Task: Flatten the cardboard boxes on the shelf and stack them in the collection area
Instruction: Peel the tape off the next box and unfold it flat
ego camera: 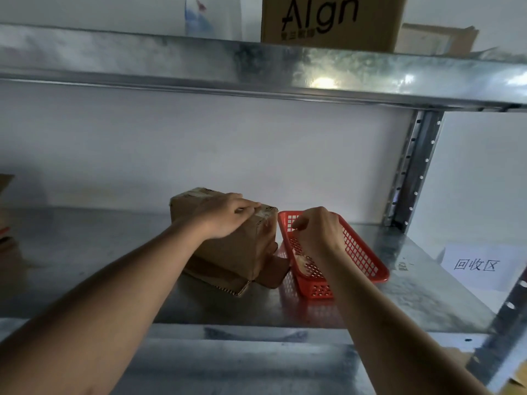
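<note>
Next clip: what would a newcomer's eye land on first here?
Probably the bright red perforated plastic basket on the metal shelf, with the right hand hovering over it. Just left of it, the left hand rests on a small brown cardboard box. A white paper sign lies at far right.

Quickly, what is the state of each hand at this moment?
Left hand: open, fingers resting on top of the cardboard box.
Right hand: fingers curled over the red basket; whether it holds anything cannot be told.
</note>
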Motion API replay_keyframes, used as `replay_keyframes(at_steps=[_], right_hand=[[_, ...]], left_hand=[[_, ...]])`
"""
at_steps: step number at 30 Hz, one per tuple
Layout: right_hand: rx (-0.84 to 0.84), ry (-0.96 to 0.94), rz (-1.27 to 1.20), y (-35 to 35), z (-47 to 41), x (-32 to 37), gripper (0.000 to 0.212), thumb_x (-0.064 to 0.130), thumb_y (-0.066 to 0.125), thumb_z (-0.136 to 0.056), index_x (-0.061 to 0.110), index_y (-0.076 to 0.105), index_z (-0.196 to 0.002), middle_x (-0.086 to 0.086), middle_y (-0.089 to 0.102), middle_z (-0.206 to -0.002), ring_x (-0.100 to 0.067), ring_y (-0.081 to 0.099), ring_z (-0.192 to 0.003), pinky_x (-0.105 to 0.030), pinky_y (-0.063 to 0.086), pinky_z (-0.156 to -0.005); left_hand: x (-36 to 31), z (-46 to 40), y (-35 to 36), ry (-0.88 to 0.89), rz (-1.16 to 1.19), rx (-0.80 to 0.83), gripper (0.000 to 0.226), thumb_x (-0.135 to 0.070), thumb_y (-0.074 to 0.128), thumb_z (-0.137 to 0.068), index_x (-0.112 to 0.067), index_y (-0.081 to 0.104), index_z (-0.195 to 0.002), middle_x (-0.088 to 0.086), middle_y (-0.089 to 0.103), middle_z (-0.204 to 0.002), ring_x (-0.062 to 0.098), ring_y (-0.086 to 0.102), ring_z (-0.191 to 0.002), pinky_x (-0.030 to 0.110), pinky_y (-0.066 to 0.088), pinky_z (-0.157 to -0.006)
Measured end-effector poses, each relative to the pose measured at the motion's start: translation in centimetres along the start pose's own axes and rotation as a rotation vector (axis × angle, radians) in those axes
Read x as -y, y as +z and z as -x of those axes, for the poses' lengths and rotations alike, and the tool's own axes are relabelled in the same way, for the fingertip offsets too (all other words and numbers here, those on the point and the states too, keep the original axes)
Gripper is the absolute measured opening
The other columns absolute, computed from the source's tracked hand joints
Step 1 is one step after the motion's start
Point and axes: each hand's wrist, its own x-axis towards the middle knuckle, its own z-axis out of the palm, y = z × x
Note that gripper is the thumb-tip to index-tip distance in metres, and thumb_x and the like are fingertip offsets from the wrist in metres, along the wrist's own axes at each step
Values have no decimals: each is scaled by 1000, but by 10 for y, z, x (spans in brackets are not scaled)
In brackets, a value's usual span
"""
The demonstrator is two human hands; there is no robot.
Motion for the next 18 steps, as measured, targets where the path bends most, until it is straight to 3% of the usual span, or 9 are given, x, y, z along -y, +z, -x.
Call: replay_keyframes(at_steps=[2,4,6,10,12,14,18], right_hand=[[28,-89,-136,-1,0,8,11,15,72,-91,23,81,-93,8,76,-87,-7,67,-72,-18,42,-52],[85,-204,-251,0,2,20,13,23,71,-91,28,80,-99,15,74,-87,-2,67,-78,-15,44,-59],[141,-330,-233,5,5,33,22,23,63,-93,32,78,-107,15,70,-95,-5,66,-86,-13,43,-66],[185,-411,-211,19,10,56,21,38,60,-97,27,74,-108,3,58,-110,-16,64,-92,-30,56,-77],[198,-435,-151,24,12,69,24,48,67,-93,29,74,-105,4,53,-112,-15,62,-90,-32,56,-73],[172,-460,-97,29,11,81,20,42,75,-90,31,75,-106,2,52,-114,-18,62,-94,-30,51,-72],[64,-352,-7,33,3,93,21,27,76,-91,33,78,-111,-1,51,-115,-24,51,-107,-38,54,-83]], left_hand=[[-2,-2,-5,2,-39,31,48,-63,29,-106,-49,48,-148,-5,39,-162,26,38,-147,44,32,-114],[-3,-4,-13,20,-78,58,48,-61,28,-107,-48,51,-147,-3,51,-152,25,51,-132,39,40,-97],[0,-4,-24,24,-142,80,45,-57,27,-109,-50,51,-146,-4,56,-148,25,56,-125,37,41,-89],[13,1,-39,-49,-304,52,44,-53,27,-109,-53,46,-149,0,51,-153,33,51,-132,41,42,-94],[19,2,-40,-68,-347,21,43,-51,28,-109,-50,52,-145,1,54,-149,33,52,-129,40,41,-88],[25,0,-39,-62,-312,11,39,-47,32,-109,-47,61,-136,0,59,-143,31,55,-124,39,42,-88],[49,-2,-49,-35,-202,14,36,-36,42,-108,-44,64,-135,-2,60,-145,28,56,-127,41,48,-105]])
